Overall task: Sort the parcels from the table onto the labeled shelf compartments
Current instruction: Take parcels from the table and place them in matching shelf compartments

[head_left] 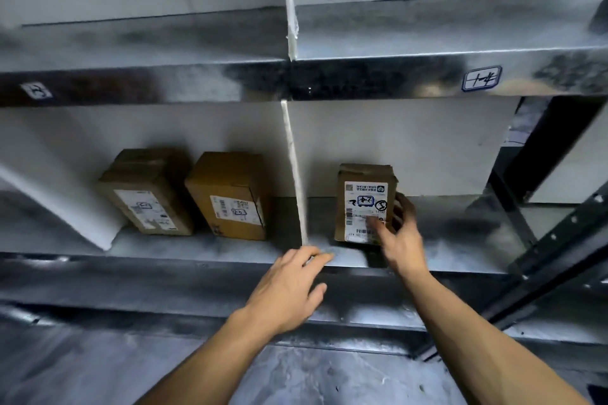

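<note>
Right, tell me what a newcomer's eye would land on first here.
First comes the right hand, gripping an upright labelled parcel in the right-hand shelf compartment, with the thumb across its white label. Across the white divider, a darker parcel and a lighter parcel stand side by side in the left compartment. The left hand lies open at the shelf front edge.

Parcels: three brown cardboard boxes, mid-frame. The left parcel [144, 194] and middle parcel [230, 197] share one compartment. The right parcel [363, 204] stands alone in the next. Each has one white shipping label, three in all.

Hands: two, left hand [289, 289] and right hand [399, 240].

Shelf-edge tags: two, left tag [35, 90] and right tag [481, 78].

White dividers: three, upper divider [289, 0], centre divider [293, 174], lower-left divider [56, 204].
</note>
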Motion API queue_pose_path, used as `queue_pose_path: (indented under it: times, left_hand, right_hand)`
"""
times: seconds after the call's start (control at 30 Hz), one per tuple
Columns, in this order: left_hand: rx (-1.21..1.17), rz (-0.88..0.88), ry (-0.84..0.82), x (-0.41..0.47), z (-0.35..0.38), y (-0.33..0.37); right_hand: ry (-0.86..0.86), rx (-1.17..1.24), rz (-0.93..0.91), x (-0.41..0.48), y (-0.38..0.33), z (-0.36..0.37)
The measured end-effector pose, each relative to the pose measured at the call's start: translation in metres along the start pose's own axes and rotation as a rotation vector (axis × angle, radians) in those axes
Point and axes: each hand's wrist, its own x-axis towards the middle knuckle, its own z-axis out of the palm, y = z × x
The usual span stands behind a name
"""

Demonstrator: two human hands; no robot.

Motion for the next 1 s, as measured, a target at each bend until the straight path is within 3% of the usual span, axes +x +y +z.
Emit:
queue_pose_path:
  times: [0.3,1.0]
  left_hand:
    - [-0.028,-0.045,0.016,0.009,0.009,0.008]
    - [-0.097,-0.010,0.020,0.003,0.011,-0.005]
  right_hand:
    - [-0.140,-0.075,0.014,0.008,0.021,-0.006]
    - [-0.172,-0.286,0.045,-0.002,0.012,-0.002]
